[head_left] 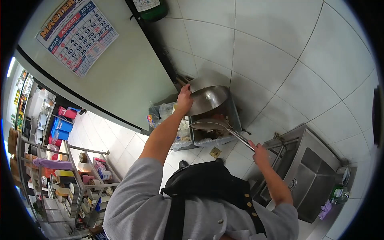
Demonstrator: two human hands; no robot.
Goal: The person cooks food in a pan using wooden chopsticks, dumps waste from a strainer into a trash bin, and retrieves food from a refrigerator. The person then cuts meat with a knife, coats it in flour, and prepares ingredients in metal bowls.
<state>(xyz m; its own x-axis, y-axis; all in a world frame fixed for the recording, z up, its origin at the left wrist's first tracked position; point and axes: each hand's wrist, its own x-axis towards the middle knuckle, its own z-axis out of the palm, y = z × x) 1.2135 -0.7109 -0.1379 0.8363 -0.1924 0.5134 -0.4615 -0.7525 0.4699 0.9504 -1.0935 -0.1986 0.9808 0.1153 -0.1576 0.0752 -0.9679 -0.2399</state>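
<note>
My left hand (184, 100) grips the rim of a large stainless steel bowl (209, 101), which is tilted over two grey waste bins. In my right hand (261, 155) is the long metal handle of a strainer (209, 125); its round head sits just below the bowl, over the right bin (233, 116). Food scraps show around the strainer in that bin. The left bin (153, 122) holds plastic bags and other rubbish, partly covered by my left forearm.
To the right stands a steel sink (320, 170), with a green bottle (339, 195) by its outer edge. A pale panel (120, 80) bearing a calendar (78, 36) rises at left. Metal shelving (82, 172) with containers is at lower left. White tiled wall (272, 44) lies beyond the bins.
</note>
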